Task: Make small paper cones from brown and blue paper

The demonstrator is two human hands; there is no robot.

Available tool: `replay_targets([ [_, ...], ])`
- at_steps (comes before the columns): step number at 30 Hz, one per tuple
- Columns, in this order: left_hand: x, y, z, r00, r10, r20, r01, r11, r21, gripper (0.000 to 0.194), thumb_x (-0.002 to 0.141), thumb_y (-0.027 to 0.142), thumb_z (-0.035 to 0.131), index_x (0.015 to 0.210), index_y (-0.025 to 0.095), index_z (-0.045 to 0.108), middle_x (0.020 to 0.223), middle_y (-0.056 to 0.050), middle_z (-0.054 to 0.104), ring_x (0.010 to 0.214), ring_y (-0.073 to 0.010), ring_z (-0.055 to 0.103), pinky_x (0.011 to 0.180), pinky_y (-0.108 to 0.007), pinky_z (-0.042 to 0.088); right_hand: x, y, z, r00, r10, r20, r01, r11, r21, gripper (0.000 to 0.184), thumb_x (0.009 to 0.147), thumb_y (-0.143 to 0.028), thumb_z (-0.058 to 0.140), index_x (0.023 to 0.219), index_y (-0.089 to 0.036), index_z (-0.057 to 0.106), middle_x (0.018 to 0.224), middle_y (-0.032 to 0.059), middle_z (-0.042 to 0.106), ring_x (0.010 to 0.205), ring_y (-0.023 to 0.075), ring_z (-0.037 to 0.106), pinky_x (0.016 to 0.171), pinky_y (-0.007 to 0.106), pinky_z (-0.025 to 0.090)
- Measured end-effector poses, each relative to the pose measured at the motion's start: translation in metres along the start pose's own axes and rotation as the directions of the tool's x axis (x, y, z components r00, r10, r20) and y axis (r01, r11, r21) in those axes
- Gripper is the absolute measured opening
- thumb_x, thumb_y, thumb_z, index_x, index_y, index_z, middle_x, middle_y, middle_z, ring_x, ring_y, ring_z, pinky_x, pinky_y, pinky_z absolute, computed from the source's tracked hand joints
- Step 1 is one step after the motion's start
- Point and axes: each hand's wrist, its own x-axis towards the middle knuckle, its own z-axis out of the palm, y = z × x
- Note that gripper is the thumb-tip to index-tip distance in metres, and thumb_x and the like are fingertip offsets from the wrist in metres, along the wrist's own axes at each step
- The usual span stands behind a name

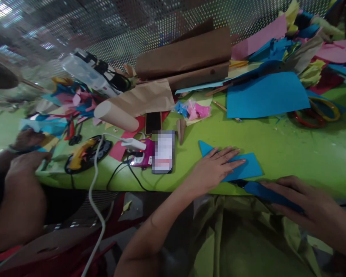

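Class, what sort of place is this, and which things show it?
Probably a paper-craft workspace: blue paper under the left hand, brown paper, and coloured scraps on a green table.

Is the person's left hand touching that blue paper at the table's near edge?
Touching: the head view shows the left hand lying flat across the blue paper.

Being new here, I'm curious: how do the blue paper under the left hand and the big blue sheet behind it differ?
The blue paper is smaller than the big blue sheet. The left hand lies on the paper; no hand touches the sheet. Both are blue.
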Motion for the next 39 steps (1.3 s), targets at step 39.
replay_targets([
  [39,0.003,-0.016,-0.045,0.996,-0.089,-0.007,0.089,0.996,-0.007,0.063,0.093,0.038,0.064,0.152,0.027,0.045,0.151,-0.010,0.053,0.137,-0.0325,0.049,0.113,-0.052,0.034,0.046,0.044,-0.053,0.930,0.165,-0.329,-0.242,0.947,-0.210,0.045,0.101,-0.041,0.052,0.140,-0.022,0.062,0.115,0.0142,0.064,0.107,0.0291,0.065,0.090,0.038,0.050],
])
